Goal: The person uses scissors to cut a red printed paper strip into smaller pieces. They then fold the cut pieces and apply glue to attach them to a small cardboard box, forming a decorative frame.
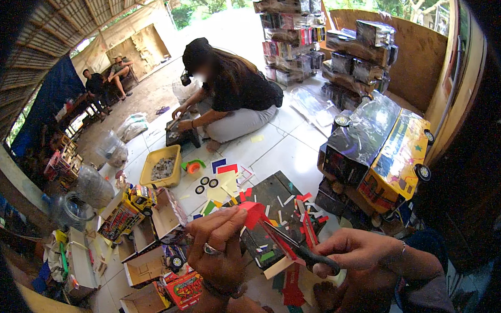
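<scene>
Pinch the red piece (pixel 252 214) near the cut, feed and turn it into the scissors (pixel 306 253), and close the blades in short, even strokes, keeping fingertips well clear of the line. Gripping that piece in the left hand (pixel 218 244), between closed thumb and fingertips, above the left edge of the dark board (pixel 275 187). Holding the scissors by their black handles in the right hand (pixel 359 250), with fingers curled about the loops; hard to tell how far apart at the blades, or whether already biting. Note on the board, out toward its far and right edges, small coloured scraps (pixel 304 197). Note past its far left edge a cream sheet (pixel 224 184), small black wheels (pixel 205 181), then a yellow tub (pixel 173 180).
</scene>
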Action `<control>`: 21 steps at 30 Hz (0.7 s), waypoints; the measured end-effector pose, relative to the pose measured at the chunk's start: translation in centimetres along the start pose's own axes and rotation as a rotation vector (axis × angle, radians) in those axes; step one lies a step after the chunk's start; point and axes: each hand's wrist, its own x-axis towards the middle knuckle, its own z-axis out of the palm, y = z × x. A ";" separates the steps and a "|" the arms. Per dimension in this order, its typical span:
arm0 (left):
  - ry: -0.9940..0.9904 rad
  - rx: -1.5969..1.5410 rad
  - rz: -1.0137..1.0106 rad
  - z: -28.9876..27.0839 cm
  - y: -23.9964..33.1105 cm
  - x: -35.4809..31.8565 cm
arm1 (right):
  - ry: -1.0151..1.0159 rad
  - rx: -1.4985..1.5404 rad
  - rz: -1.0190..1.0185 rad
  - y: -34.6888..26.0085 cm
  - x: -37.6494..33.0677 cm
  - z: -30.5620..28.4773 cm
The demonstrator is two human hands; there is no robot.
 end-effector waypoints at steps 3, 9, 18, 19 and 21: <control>0.024 0.018 -0.026 -0.3 -0.6 0.4 | -0.053 -0.052 -0.002 0.0 0.3 -0.2; -0.017 -0.033 0.014 -0.2 0.3 0.1 | 0.305 -0.021 -0.330 -0.5 2.7 -0.3; -0.048 -0.112 0.045 0.0 0.8 0.4 | 0.336 0.158 -0.379 -2.3 5.2 0.8; -0.071 -0.112 0.058 -0.1 0.7 0.5 | 0.347 0.179 -0.394 -2.6 5.5 0.7; -0.112 -0.188 -0.022 -0.3 0.4 0.6 | 0.395 0.191 -0.446 -2.9 6.0 0.6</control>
